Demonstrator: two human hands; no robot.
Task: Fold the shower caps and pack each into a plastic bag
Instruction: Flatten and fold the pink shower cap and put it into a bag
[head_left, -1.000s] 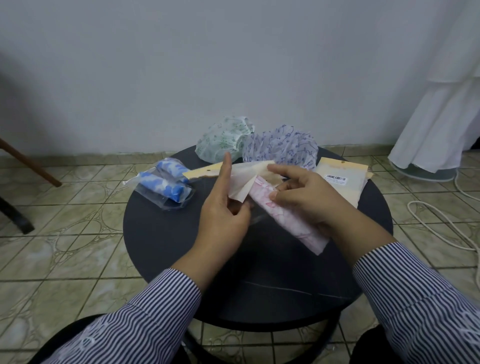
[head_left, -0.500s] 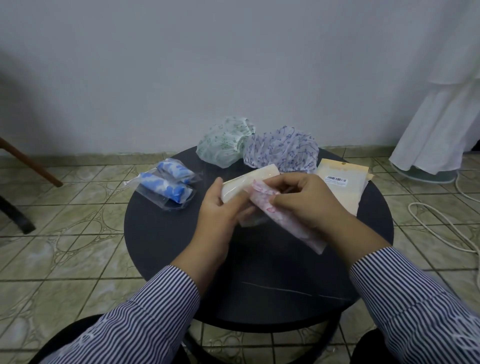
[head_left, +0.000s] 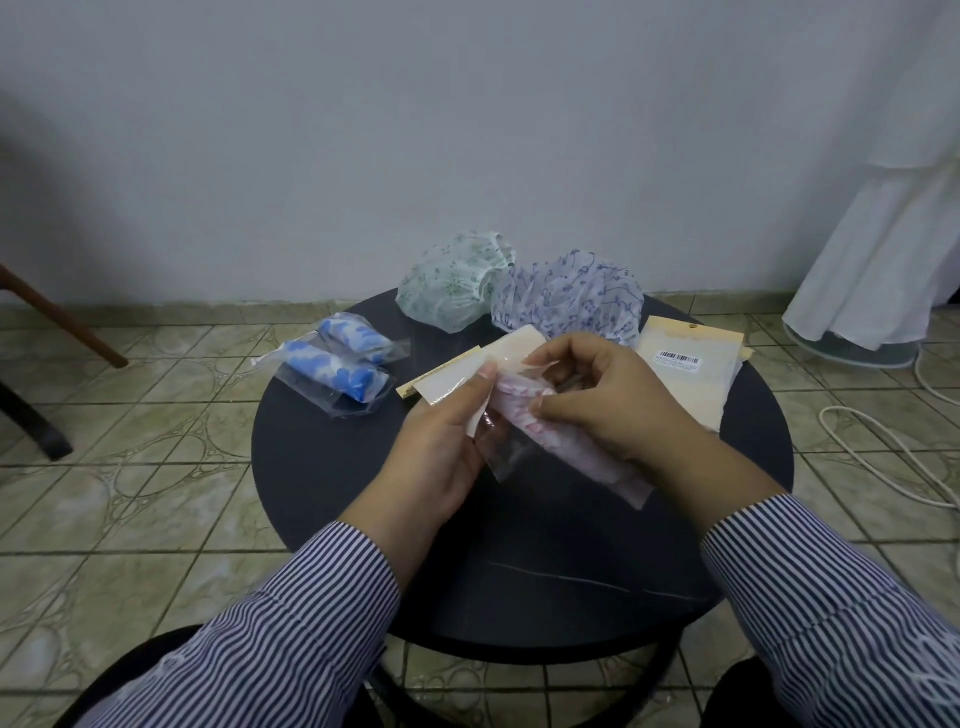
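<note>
Folded pink shower cap (head_left: 524, 410) sits half inside a clear plastic bag (head_left: 506, 449).

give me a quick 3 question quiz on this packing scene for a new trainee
1. True or false: the pink shower cap is held by the right hand.
2. How many unfolded caps lie at the table's far edge?
3. Which lies left of the hands? A. bagged blue caps B. barcoded packet C. green cap

Key: 1 true. 2 two, the green cap and the purple cap. 3 A. The left hand pinches the clear bag.
</note>
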